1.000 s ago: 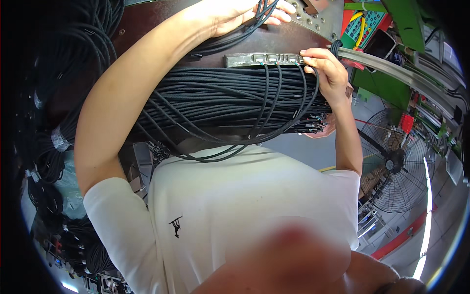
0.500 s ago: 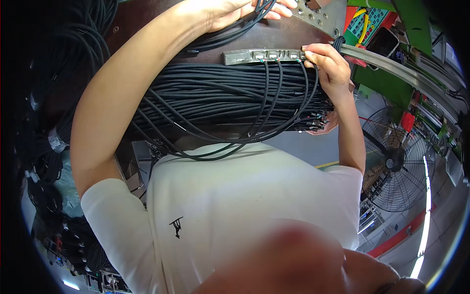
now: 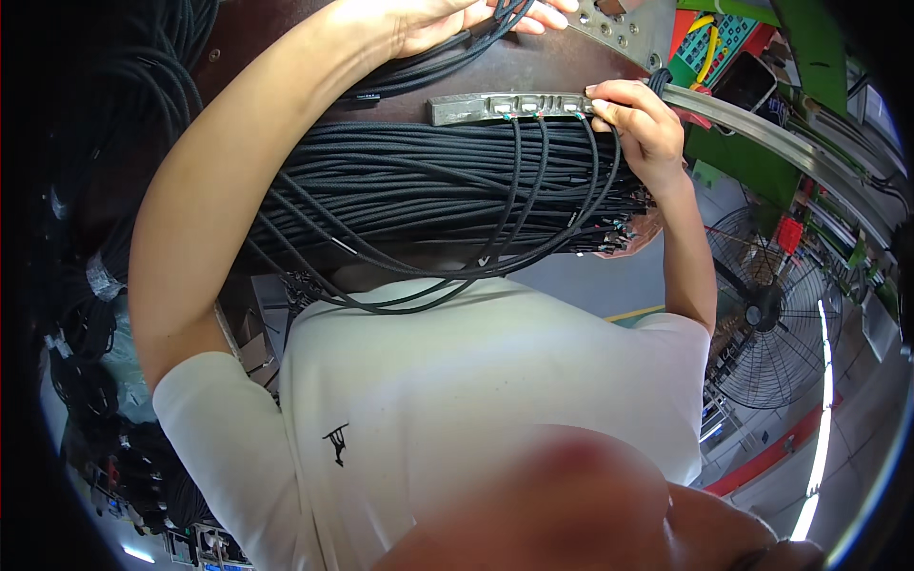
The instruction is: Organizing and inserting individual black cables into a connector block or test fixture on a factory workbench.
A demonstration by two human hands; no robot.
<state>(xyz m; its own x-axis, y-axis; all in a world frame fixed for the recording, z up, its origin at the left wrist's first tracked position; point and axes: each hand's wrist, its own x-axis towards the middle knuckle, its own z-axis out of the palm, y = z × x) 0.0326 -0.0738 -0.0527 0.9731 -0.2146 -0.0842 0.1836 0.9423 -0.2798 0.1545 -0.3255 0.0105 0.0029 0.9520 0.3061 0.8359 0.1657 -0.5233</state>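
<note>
At the top edge my left hand (image 3: 466, 19) is closed round a looped bunch of thin black cables (image 3: 447, 65); part of the hand lies outside the picture. My right hand (image 3: 643, 128) pinches the end of a black cable (image 3: 609, 162) at the right end of a narrow metal fixture (image 3: 457, 109). Fingertips hide that cable's end. Three other cables sit in slots of the fixture, with pale connectors and small coloured wires showing. Their black lengths droop toward me in long loops.
A thick bundle of black braided cables (image 3: 409, 181) lies across the dark brown bench (image 3: 276, 48), between the fixture and my body. A perforated metal plate (image 3: 628, 33) is at the top right. A curved metal rail (image 3: 762, 114) and a large fan (image 3: 757, 314) stand to the right.
The view has shifted very slightly. Both hands keep the same hold, and the cables in the fixture have not visibly moved.
</note>
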